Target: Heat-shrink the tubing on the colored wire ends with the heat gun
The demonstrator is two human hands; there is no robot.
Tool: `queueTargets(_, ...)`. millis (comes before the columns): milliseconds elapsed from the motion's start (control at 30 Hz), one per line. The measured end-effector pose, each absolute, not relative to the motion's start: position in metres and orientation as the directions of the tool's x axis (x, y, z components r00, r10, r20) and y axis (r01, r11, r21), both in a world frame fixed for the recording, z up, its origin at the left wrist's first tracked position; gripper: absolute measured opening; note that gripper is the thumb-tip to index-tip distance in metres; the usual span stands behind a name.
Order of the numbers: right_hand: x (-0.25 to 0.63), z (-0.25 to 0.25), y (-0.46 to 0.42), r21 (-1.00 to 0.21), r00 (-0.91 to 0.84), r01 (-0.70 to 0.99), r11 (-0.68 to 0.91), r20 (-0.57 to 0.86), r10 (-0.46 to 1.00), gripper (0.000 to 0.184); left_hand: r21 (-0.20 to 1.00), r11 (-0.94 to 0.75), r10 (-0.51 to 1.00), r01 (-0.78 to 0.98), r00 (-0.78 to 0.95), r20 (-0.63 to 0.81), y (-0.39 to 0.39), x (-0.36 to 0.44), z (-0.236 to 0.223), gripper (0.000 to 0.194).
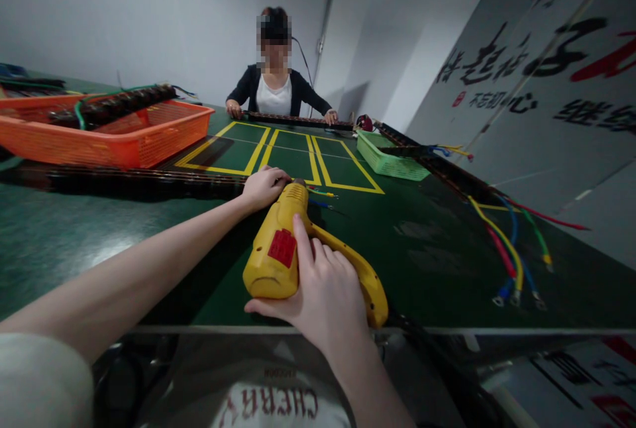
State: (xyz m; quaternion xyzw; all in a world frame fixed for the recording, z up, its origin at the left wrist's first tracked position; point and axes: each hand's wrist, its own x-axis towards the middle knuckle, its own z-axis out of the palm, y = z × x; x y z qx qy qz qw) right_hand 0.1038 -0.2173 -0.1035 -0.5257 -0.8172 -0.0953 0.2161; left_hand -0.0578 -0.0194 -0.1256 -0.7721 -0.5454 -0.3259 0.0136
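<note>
A yellow heat gun with a red label lies on its side low over the green table, its nozzle pointing away from me. My right hand is closed around its body and handle. Just left of the nozzle, my left hand grips the end of a long dark wire harness that stretches to the left. Green-yellow and blue wire ends with terminals stick out right of that hand. The nozzle tip partly covers the spot where they leave the harness.
An orange basket holding a dark harness stands at the left. A green basket sits at the right, beside another harness with coloured ring-terminal leads. Yellow tape rectangles mark the table. Across it, a person handles a dark harness.
</note>
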Motion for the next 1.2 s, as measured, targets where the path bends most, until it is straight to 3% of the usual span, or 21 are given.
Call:
queueTargets(300,0.117,-0.104,-0.214,-0.131,-0.332,0.901,0.414,0.409,0.85,0.13,0.349,-0.41,0.828,0.843,0.183,0.53,-0.019,-0.058,-0.127,0.033)
queueTargets(467,0.142,-0.103,-0.213,-0.102,-0.314,0.919,0.381,0.397,0.862,0.125,0.355,-0.419,0.824,0.836,0.185,0.536,-0.018,-0.059,-0.128,0.032)
queueTargets(933,0.17,-0.115,-0.212,0.03,-0.269,0.952,0.304,0.554,0.788,0.117,0.352,-0.425,0.825,0.834,0.197,0.529,-0.021,-0.058,-0.126,0.031)
queueTargets(1200,0.145,-0.112,-0.212,0.003,-0.284,0.944,0.33,0.521,0.805,0.121,0.335,-0.424,0.82,0.841,0.199,0.537,-0.021,-0.059,-0.126,0.032)
